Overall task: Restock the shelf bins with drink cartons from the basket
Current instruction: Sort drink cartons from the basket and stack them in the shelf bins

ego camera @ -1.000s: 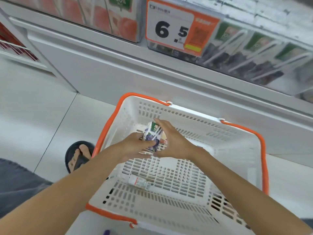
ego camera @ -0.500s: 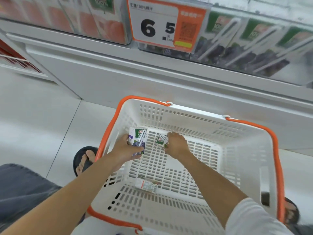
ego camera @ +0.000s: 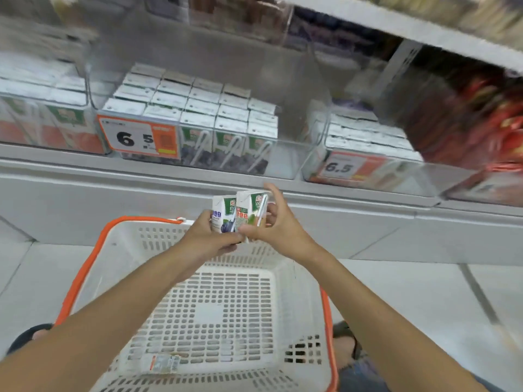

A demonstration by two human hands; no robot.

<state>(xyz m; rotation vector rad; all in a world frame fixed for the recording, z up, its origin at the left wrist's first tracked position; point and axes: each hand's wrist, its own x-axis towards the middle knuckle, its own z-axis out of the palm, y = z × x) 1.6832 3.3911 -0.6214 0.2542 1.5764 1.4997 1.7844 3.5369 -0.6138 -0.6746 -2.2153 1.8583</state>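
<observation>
Shelf bin (ego camera: pixel 285 162): clear-walled; stocked rows (ego camera: pixel 198 108) fill its left, and the gap at the right end is probably the target.
Basket (ego camera: pixel 85 267): on the floor under the shelf, within easy reach; only a wrapper (ego camera: pixel 161 363) lies inside.
Left hand (ego camera: pixel 206 239): curled round the blue-fruit carton (ego camera: pixel 223 213).
Right hand (ego camera: pixel 280 224): thumb and fingers pinch the green carton (ego camera: pixel 250 207).
Both are upright and touching, above the basket's far rim and just below the bin, probably ready to slot in.

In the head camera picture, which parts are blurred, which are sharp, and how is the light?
Head view: motion blur smears the top shelf and the red packs; the blueberry carton in the left hand, the second carton in the right hand and the basket are fairly sharp; lighting is even, without hard shadows.
</observation>
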